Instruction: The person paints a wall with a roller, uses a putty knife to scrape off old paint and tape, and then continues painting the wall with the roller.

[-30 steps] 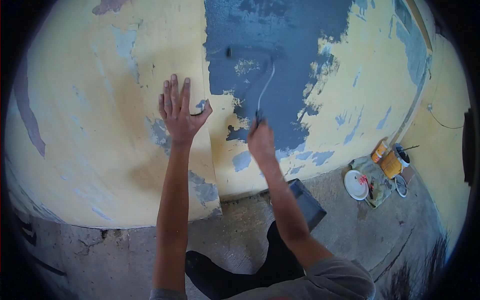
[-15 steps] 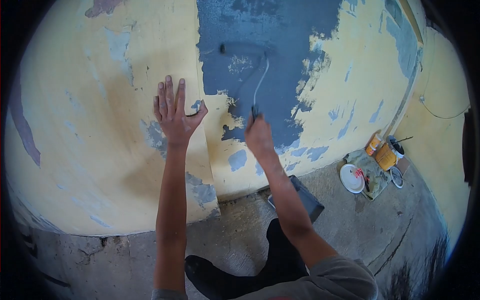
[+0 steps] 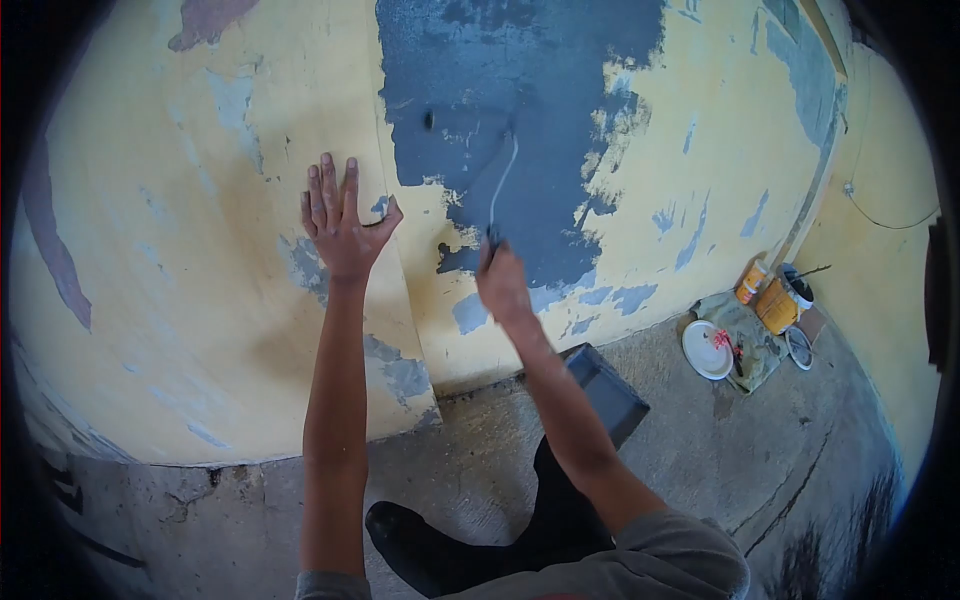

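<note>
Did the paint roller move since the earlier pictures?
Yes, the paint roller moved down: its rolling end is closer to the bottom edge of the dark paint than before.

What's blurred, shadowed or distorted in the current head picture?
Head view: roller cover motion-blurred, blending into dark blue-grey paint; head view: soft shadow on the yellow wall beside the left hand; head view: wide-angle bowing along the wall's bottom edge, black corners.

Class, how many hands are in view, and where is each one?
2. The left hand is spread against the pale yellow wall; the right hand, lower and further right in the picture, grips the paint roller. No other hand shows.
</note>
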A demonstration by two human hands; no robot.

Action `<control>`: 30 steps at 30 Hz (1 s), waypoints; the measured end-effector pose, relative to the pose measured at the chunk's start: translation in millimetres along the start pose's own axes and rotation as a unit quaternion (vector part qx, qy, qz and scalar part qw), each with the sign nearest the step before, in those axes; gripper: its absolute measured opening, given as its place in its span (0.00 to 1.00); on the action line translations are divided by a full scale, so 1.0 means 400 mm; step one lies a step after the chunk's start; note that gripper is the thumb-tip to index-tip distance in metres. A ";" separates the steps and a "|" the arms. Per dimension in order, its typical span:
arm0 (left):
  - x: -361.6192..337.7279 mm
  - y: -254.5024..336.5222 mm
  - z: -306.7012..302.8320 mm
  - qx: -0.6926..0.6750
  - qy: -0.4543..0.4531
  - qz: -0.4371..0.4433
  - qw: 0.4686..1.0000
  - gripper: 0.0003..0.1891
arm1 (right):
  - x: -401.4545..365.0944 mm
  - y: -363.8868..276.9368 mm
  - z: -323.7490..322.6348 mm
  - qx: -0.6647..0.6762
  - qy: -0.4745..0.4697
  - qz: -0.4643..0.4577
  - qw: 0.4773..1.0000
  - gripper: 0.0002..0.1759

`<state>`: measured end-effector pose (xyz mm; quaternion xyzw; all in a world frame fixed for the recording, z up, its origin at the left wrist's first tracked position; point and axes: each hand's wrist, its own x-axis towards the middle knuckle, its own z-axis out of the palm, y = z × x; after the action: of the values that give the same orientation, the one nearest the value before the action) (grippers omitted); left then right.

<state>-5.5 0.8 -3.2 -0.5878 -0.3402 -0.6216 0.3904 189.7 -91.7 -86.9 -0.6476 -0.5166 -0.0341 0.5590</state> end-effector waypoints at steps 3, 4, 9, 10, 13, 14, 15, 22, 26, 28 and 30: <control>0.003 0.001 -0.001 0.002 -0.004 -0.001 1.000 0.37 | 0.097 -0.096 -0.098 0.019 0.033 -0.036 0.999 0.20; 0.002 0.004 -0.003 0.006 -0.013 -0.004 1.000 0.37 | 0.101 -0.107 -0.134 0.022 0.033 -0.040 0.998 0.20; -0.002 0.004 -0.001 0.024 -0.019 0.001 1.000 0.38 | 0.023 -0.080 -0.289 0.306 -0.081 0.129 0.940 0.15; -0.004 0.005 -0.001 0.027 -0.024 0.000 0.999 0.38 | -0.013 -0.069 -0.309 0.325 -0.086 0.118 0.935 0.13; 0.000 0.007 -0.005 0.031 -0.030 0.001 0.999 0.38 | -0.149 -0.018 -0.347 0.444 -0.124 0.141 0.876 0.07; -0.002 0.009 -0.005 0.028 -0.030 0.002 0.999 0.38 | -0.210 0.034 -0.336 0.456 -0.104 0.199 0.861 0.06; -0.002 0.011 -0.003 0.032 -0.033 0.002 0.999 0.38 | -0.277 0.111 -0.306 0.466 -0.084 0.255 0.843 0.06; -0.055 0.013 -0.017 0.016 -0.094 -0.005 0.995 0.44 | -0.755 0.355 -0.301 0.217 -0.225 0.401 0.861 0.11; -0.082 0.024 -0.054 -0.008 -0.177 -0.019 0.984 0.47 | -0.808 0.359 -0.308 0.159 -0.193 0.228 0.941 0.06; -0.083 0.033 -0.080 0.005 -0.208 -0.020 0.978 0.47 | -0.798 0.355 -0.286 0.282 -0.193 0.312 0.886 0.05; -0.094 0.047 -0.104 0.022 -0.232 -0.027 0.972 0.48 | -0.782 0.397 -0.267 0.384 -0.221 0.379 0.813 0.05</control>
<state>-8.0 -41.4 -44.6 -0.6980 -0.4504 -0.4710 0.2968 213.9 -345.1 -350.8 -0.5148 -0.3112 0.5253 0.6018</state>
